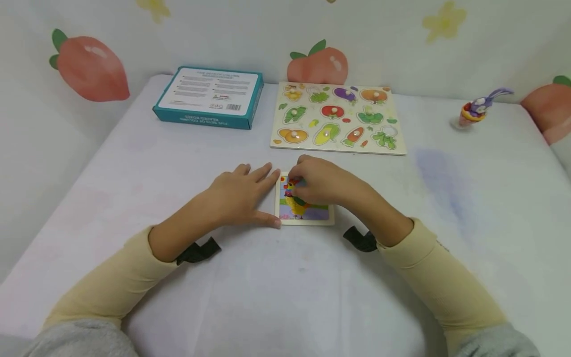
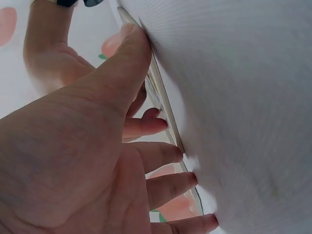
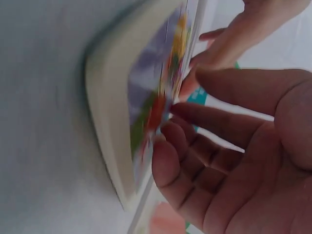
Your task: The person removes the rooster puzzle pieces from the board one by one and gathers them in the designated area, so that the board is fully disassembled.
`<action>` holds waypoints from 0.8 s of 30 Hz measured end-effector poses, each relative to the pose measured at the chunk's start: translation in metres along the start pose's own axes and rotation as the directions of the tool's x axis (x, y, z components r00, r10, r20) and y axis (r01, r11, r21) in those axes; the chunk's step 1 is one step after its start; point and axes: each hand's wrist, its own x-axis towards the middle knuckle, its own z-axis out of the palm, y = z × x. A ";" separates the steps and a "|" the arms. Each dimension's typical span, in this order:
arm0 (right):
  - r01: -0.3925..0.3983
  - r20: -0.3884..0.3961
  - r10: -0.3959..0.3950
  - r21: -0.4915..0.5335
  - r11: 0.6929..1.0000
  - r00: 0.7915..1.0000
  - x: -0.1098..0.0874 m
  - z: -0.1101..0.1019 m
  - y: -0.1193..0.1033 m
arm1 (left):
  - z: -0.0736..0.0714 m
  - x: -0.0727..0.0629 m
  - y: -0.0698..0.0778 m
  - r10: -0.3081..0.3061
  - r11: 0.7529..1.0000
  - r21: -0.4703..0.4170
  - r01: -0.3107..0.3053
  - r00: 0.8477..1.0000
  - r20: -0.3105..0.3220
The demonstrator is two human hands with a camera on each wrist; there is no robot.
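Observation:
A small square picture puzzle [image 1: 306, 215] with a pale wooden frame lies flat on the table, showing a yellow bird on a purple and green ground. My left hand [image 1: 236, 196] is spread beside it, thumb and index fingertips at its left edge; in the left wrist view the thumb [image 2: 129, 53] lies along the frame's side. My right hand [image 1: 323, 181] is over the puzzle's upper right, hiding that part. The right wrist view shows its index fingertip at the picture, the thumb apart from it with nothing between, and the other fingers bent.
Behind the puzzle lies a wooden vegetable peg board [image 1: 308, 116] with small knobs. A teal and white box [image 1: 207, 96] lies at the back left, and a small purple figurine [image 1: 475, 110] stands at the back right. A pale cloth [image 1: 285, 292] covers the table.

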 end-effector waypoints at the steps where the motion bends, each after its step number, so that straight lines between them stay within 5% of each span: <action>1: -0.002 -0.012 0.002 0.000 1.000 1.000 0.001 0.001 -0.001 | 0.000 0.000 0.000 -0.003 1.000 -0.001 0.003 1.000 0.002; 9: -0.077 -0.007 0.077 -0.019 0.997 0.997 0.002 0.006 -0.006 | 0.001 0.000 0.001 0.009 1.000 0.000 -0.009 1.000 -0.013; 24: -0.061 -0.068 0.063 0.025 0.998 0.996 0.002 0.002 -0.003 | 0.002 0.000 -0.002 0.033 0.999 0.008 -0.033 0.999 -0.029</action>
